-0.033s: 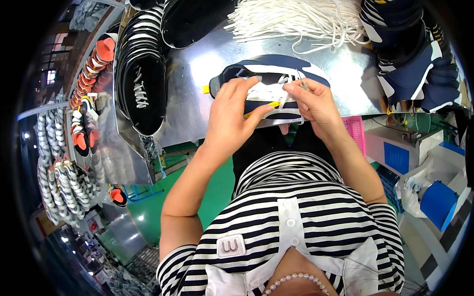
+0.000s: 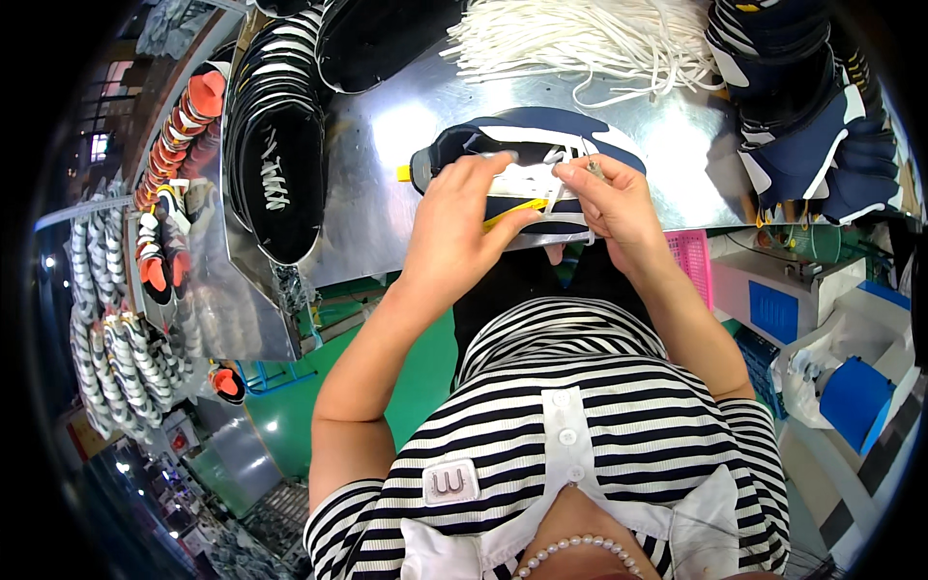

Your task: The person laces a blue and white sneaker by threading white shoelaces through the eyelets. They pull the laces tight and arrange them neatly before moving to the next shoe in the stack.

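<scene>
A navy and white shoe upper (image 2: 544,120) lies on the metal table in front of me, its opening to the left. My left hand (image 2: 462,215) grips that upper by the opening, fingers over the inside and thumb against a yellow strip (image 2: 527,206) along the near edge. At the lacing area, my right hand (image 2: 611,198) has thumb and forefinger pinched on a white shoelace (image 2: 570,145). A small metallic piece (image 2: 594,169) shows between its fingers; its kind is unclear. Part of the lace is hidden by the fingers.
Loose white laces (image 2: 580,43) are heaped at the table's far side. Nested dark uppers (image 2: 280,184) stand left, and navy uppers (image 2: 802,145) are stacked right. A pink basket (image 2: 692,261) and a white-and-blue machine (image 2: 783,300) are below the table's right edge.
My left thumb has shifted slightly, and more of the yellow strip shows beside it. The right hand stays pinched at nearly the same spot.
</scene>
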Demonstrator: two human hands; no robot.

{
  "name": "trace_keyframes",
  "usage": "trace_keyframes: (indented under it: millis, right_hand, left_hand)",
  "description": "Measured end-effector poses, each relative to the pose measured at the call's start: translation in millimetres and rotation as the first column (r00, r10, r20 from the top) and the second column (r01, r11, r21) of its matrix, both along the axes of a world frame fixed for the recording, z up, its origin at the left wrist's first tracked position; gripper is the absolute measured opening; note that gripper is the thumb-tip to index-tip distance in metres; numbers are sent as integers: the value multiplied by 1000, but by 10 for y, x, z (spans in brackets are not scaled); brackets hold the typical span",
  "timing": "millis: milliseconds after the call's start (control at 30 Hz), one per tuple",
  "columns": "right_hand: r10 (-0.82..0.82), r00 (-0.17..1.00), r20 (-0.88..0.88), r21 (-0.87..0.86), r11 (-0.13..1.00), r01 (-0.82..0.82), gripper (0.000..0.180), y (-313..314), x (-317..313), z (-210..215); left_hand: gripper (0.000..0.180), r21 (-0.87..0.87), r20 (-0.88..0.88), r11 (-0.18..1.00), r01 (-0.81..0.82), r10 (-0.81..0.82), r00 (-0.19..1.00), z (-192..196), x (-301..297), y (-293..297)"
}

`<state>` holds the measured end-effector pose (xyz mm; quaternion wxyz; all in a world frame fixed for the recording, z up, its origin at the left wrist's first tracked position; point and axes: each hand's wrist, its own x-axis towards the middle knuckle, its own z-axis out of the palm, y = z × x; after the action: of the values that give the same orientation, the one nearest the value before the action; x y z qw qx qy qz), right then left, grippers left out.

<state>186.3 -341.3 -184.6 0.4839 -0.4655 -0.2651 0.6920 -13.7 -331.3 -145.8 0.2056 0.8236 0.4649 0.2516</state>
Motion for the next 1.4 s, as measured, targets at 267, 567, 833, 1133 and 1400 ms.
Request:
trace_keyframes:
  millis: [267,567,833,1133,1400]
  right_hand:
    - [-161,981,-106,-29,987,159,21,12,-122,-112]
    - [76,821,566,203,952,-229,18,-359,171,-52]
    - [71,710,700,213,929,-303,16,-337,180,-22]
    - [58,766,641,239,932,-271,17,-238,188,-43]
    - [44,785,618,257,932,-255,16,-293,202,-50]
  left_hand:
    - [40,-221,-184,963,-153,112,976,-35,234,114]
    - [24,-162,1,979,-127,129,992,-143,251,112]
    - [25,-328,-33,931,-158,156,987,-107,281,174]
    - [28,-287,60,957,49,-33,998,-128,203,116]
    - [23,-203,120,977,61,-37,992,-165,217,100]
